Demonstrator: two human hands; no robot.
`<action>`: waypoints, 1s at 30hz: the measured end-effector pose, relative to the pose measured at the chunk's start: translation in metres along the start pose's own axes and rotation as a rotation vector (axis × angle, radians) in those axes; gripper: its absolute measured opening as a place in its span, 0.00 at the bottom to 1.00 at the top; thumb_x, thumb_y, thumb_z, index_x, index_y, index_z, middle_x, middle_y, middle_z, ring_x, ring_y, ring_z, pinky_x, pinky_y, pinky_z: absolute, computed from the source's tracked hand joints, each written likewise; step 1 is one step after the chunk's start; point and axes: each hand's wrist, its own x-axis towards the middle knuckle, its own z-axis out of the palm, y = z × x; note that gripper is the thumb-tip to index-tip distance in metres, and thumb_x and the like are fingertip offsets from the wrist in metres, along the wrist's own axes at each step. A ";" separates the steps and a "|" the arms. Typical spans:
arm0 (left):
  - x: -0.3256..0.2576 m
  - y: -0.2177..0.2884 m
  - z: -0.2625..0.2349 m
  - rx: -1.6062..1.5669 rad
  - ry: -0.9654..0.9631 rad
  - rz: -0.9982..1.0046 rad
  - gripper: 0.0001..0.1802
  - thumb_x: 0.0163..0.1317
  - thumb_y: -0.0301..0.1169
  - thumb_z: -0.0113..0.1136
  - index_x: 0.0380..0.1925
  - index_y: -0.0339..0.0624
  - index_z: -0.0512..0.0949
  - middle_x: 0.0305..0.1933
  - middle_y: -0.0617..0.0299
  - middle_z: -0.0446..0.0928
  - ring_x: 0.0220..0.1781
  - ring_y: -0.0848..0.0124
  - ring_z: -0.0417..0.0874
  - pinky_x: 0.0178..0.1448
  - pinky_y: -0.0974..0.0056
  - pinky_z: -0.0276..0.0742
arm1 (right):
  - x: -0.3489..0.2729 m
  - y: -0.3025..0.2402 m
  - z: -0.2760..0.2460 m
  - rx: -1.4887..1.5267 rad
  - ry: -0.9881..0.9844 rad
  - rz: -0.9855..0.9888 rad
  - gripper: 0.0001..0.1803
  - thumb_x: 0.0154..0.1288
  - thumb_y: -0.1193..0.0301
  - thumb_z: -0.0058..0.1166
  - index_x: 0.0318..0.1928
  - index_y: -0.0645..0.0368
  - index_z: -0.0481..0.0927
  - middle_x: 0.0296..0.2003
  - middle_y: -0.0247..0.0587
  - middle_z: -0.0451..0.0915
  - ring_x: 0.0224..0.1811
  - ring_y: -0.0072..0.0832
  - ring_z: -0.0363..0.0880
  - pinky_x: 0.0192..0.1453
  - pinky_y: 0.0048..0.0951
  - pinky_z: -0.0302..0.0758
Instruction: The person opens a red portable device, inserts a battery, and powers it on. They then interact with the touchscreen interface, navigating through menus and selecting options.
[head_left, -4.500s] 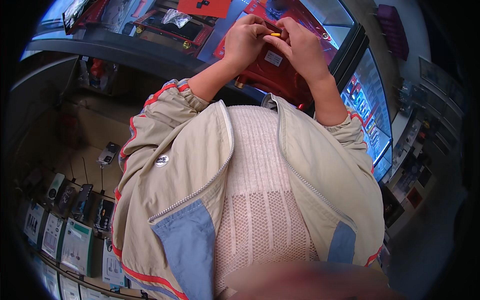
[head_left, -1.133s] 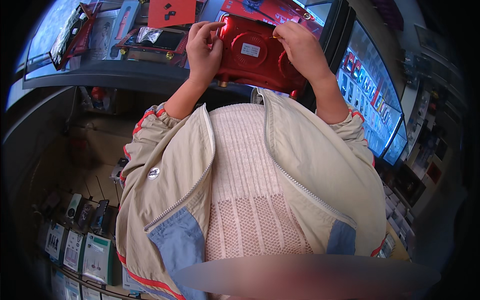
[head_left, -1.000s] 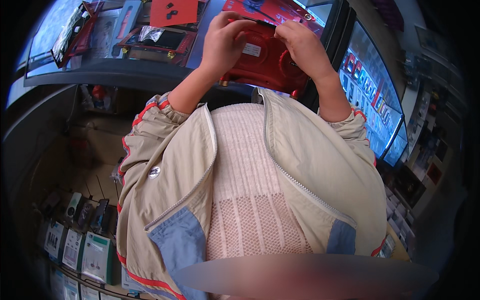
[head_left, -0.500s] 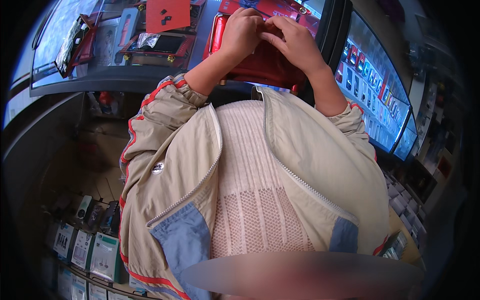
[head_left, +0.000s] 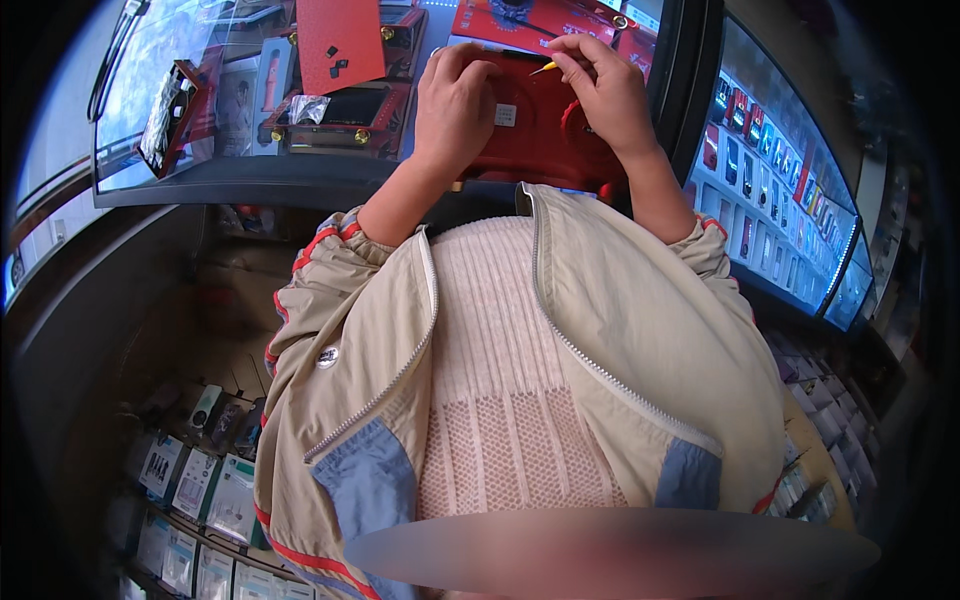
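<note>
A glossy red plastic device (head_left: 530,140) with a small white label and a round part at its right end lies on the glass counter in front of me. My left hand (head_left: 455,105) is curled over its left end, fingers bent and holding it. Above its right part, my right hand (head_left: 605,90) pinches a slim tool with a yellow shaft (head_left: 550,66) and a dark pointed tip directed left, apart from the device. To the left, a red card (head_left: 340,30) bears several small black pieces (head_left: 339,68).
Boxed gadgets (head_left: 345,115) with dark screens show left of my hands. A dark frame (head_left: 685,90) edges the counter at right, beside a lit display case (head_left: 770,170) of phones. Packaged accessories (head_left: 200,485) hang low on the left.
My hands were together above the red device and have moved apart. The left is now at its left end, and the yellow tool shows in my right fingers. The whole view has shifted slightly.
</note>
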 end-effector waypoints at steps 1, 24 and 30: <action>-0.001 0.000 0.003 0.007 0.003 -0.006 0.13 0.49 0.19 0.58 0.37 0.41 0.78 0.50 0.53 0.75 0.54 0.51 0.73 0.61 0.52 0.69 | -0.002 0.002 0.002 0.001 -0.001 0.001 0.07 0.67 0.72 0.58 0.44 0.60 0.81 0.36 0.44 0.85 0.36 0.32 0.86 0.39 0.27 0.80; -0.018 -0.011 -0.014 0.062 0.042 -0.136 0.31 0.57 0.30 0.59 0.62 0.37 0.64 0.61 0.46 0.66 0.64 0.48 0.64 0.69 0.48 0.56 | -0.004 0.012 0.027 0.311 0.009 0.171 0.08 0.68 0.74 0.56 0.45 0.62 0.83 0.33 0.35 0.85 0.32 0.19 0.83 0.37 0.20 0.79; -0.046 -0.012 -0.018 -0.088 -0.013 -0.134 0.39 0.57 0.29 0.63 0.67 0.34 0.58 0.70 0.42 0.59 0.71 0.44 0.60 0.74 0.49 0.55 | 0.019 -0.001 0.027 -0.024 -0.127 -0.123 0.09 0.63 0.70 0.61 0.41 0.61 0.84 0.34 0.46 0.84 0.36 0.40 0.84 0.41 0.32 0.79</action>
